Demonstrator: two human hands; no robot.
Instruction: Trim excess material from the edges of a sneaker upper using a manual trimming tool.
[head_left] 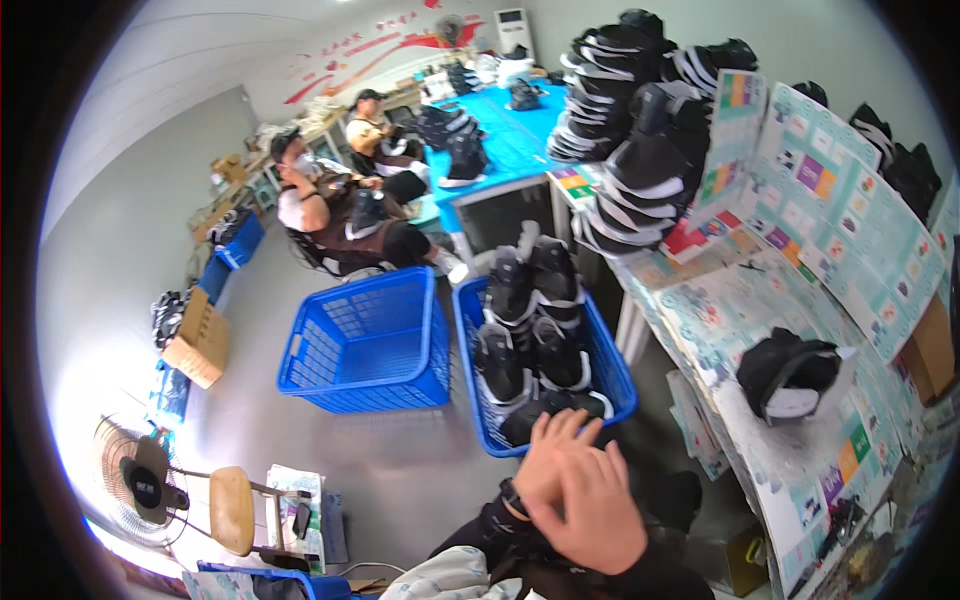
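Observation:
My left hand (553, 459), with a dark watch on its wrist, is held over the near end of a blue plastic basket, its fingers stretched out. My right hand (597, 512) crosses in front and partly covers it; its fingers are also extended, and nothing shows in either. Whether the hands touch each other I cannot tell. Just beyond my left fingertips, a black shoe (522, 427) lies crosswise in the full basket (622, 410); contact with it is unclear. Several black shoes with white soles (505, 365) stand in rows behind it.
Left of the full basket is another blue basket (385, 385) with nothing in it. The workbench (720, 340) at right holds a black shoe (785, 375) and tall shoe stacks (650, 180). Two people sit beyond, near a blue table (520, 130). A fan (140, 480) and stool (232, 510) stand lower left.

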